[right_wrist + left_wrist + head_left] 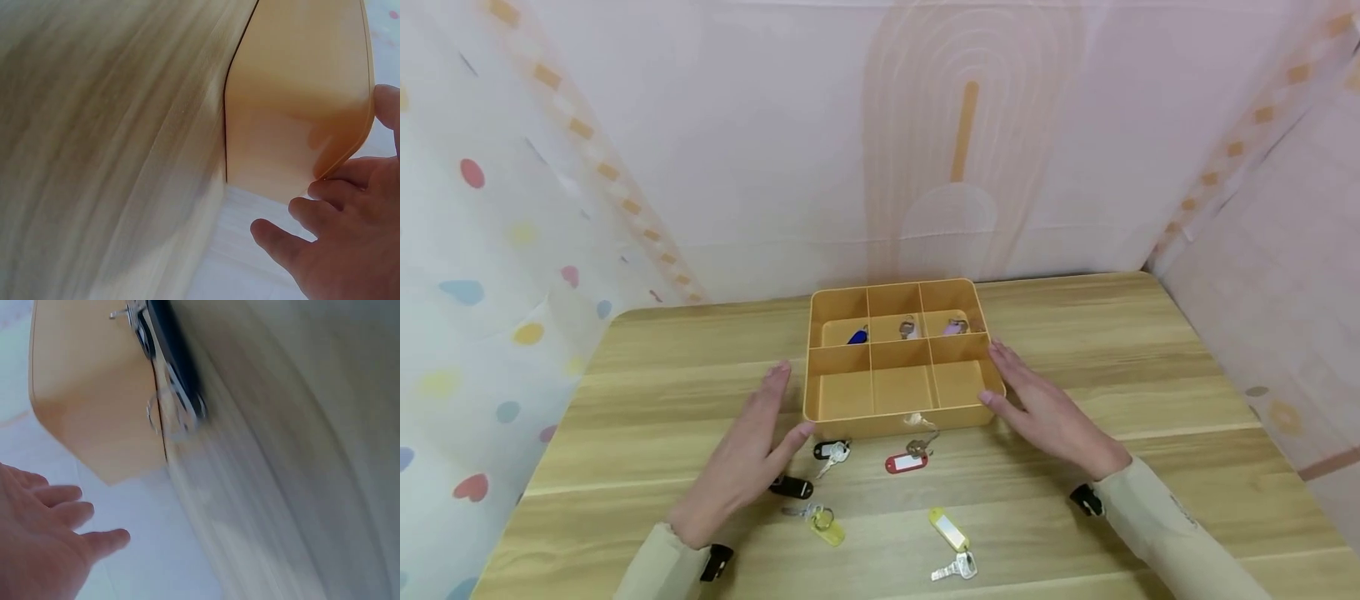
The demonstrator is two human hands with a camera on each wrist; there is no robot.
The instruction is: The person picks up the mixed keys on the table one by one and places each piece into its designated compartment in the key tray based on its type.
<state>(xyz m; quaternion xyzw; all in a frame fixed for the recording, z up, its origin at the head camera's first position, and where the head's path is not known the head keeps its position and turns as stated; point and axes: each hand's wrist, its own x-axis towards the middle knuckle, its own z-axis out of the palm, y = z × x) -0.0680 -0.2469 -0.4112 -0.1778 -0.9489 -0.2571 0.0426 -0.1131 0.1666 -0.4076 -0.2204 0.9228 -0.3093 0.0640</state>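
Observation:
An orange-yellow divided box (pixel 902 425) stands on the table, its front compartments bare. Its back row holds a blue key tag (pixel 858 336) at left, a key with a whitish tag (pixel 907 328) in the middle and a purple-tagged key (pixel 956 327) at right. My right hand (pixel 1048 417) touches the box's right side, thumb at the rim, fingers fairly straight. Left of the box, my left hand (pixel 741 454) is spread with nothing in it; the left wrist view shows its fingers apart from the box wall (pixel 94 381).
In front of the box lie a black-tagged key (pixel 832 451), another black tag (pixel 792 487) partly behind my left hand, a red-tagged key (pixel 907 462) and two yellow-tagged keys, one at left (pixel 827 527), one nearer (pixel 951 533). A fabric-covered wall (pixel 760 167) rises behind the table.

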